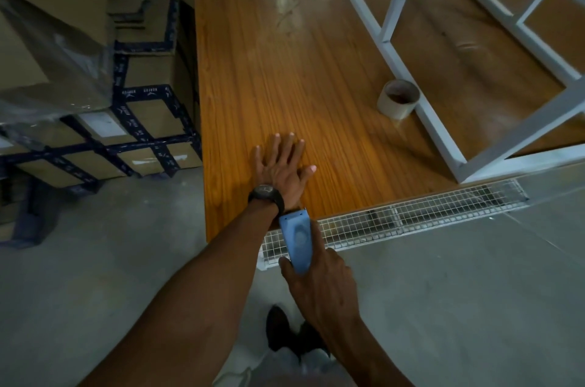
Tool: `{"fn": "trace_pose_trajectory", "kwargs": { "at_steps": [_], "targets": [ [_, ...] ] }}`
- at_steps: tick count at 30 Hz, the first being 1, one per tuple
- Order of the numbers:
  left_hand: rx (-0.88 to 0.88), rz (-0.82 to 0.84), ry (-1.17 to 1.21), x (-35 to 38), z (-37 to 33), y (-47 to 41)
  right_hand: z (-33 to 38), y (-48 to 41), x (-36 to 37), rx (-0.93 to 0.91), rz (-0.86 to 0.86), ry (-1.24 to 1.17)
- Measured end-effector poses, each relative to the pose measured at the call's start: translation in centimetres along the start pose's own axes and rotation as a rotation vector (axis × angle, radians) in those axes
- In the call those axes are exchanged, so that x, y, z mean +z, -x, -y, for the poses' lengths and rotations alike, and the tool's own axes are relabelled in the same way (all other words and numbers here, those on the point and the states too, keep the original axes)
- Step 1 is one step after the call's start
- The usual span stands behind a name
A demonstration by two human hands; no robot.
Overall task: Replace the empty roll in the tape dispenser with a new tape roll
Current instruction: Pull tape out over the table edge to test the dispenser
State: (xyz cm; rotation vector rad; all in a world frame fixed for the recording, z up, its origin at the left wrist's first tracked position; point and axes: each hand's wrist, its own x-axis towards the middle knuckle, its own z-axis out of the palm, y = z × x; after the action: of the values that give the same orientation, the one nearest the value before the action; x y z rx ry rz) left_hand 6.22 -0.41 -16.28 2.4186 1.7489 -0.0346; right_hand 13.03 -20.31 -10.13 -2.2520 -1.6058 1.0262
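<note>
My right hand (pixel 319 279) grips the lower end of a light blue tape dispenser (pixel 297 239), held just off the near edge of the wooden table (pixel 269 76). Its top end points at my left wrist. My left hand (pixel 281 165) lies flat on the tabletop with fingers spread and nothing in it; a black watch sits on that wrist. A roll of tape (pixel 398 98) with a cardboard core stands on the table to the far right, beside a white frame leg. It is well apart from both hands.
A white metal frame (pixel 443 120) stands on the right half of the table. A wire mesh tray (pixel 395 215) runs along the near table edge. Stacked cardboard boxes (pixel 136 120) with dark blue tape crowd the left side. Grey concrete floor lies below.
</note>
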Motion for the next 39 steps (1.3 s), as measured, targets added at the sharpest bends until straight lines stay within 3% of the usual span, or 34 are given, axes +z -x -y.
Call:
{"fn": "trace_pose_trajectory", "kwargs": {
  "at_steps": [22,39],
  "targets": [
    [-0.007,-0.031,0.005,-0.3,0.0,0.1,-0.6,2.5,0.7,-0.008,-0.067,0.038],
    [-0.005,-0.052,-0.081,-0.6,-0.1,0.1,-1.0,3.2,1.5,0.013,-0.005,0.053]
  ]
}}
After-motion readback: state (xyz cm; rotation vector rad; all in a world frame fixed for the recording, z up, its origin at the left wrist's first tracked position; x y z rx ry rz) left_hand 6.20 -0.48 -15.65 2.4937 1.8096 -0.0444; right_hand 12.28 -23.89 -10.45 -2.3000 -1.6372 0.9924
